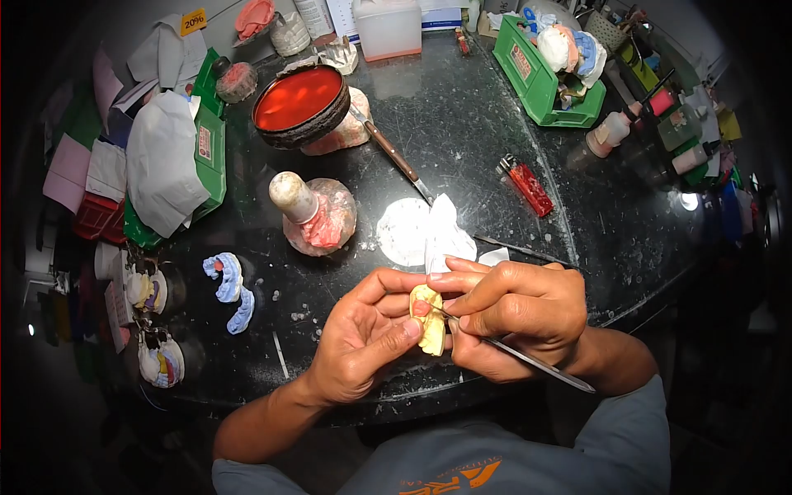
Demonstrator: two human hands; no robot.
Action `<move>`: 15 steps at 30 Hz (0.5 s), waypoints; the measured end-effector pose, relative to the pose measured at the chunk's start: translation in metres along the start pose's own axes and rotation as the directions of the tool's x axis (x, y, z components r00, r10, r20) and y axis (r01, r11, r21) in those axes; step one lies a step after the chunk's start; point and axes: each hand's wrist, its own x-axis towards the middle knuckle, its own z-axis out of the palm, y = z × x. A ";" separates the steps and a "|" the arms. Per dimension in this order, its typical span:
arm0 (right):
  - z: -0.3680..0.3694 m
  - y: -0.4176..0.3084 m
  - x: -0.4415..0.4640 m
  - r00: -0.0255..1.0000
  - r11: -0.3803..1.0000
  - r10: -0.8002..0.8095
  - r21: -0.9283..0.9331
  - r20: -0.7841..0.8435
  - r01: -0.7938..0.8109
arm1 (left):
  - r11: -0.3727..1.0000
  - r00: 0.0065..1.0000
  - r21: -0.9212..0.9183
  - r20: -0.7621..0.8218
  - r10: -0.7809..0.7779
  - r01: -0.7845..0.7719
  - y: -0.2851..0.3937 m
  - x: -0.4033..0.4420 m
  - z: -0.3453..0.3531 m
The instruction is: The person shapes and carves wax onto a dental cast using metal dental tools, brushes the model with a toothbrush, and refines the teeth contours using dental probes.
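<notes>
A small yellow dental cast (432, 337) with a pink patch on it is held near the table's front edge. My left hand (363, 334) grips it from the left, its thumb beside the pink patch. My right hand (520, 318) is closed round a thin metal tool (536, 363), whose tip meets the cast near the pink patch. Some fingers of my right hand also reach the cast's right side. Just behind my hands lie a crumpled white tissue (446, 231) and a round white disc (403, 233).
A bowl of red material (299, 97) and a capped glass burner (320, 219) stand behind left. A wooden-handled knife (391, 152) and red lighter (529, 188) lie farther back. Blue casts (228, 285) lie left; green bins (528, 87) (211, 157) stand at both sides.
</notes>
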 end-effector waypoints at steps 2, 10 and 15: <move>0.002 0.000 -0.002 1.000 1.000 0.014 -0.007 -0.022 -0.014 | 1.000 1.000 -0.011 0.003 -0.010 0.010 0.001 0.000 0.001; 0.002 0.000 0.000 1.000 1.000 0.003 0.004 -0.012 -0.003 | 0.993 0.999 -0.111 0.034 -0.038 0.041 0.001 0.000 -0.001; 0.004 0.000 -0.002 0.999 1.000 0.028 -0.002 -0.037 -0.028 | 0.992 0.999 -0.122 0.026 -0.035 0.038 0.001 -0.001 -0.001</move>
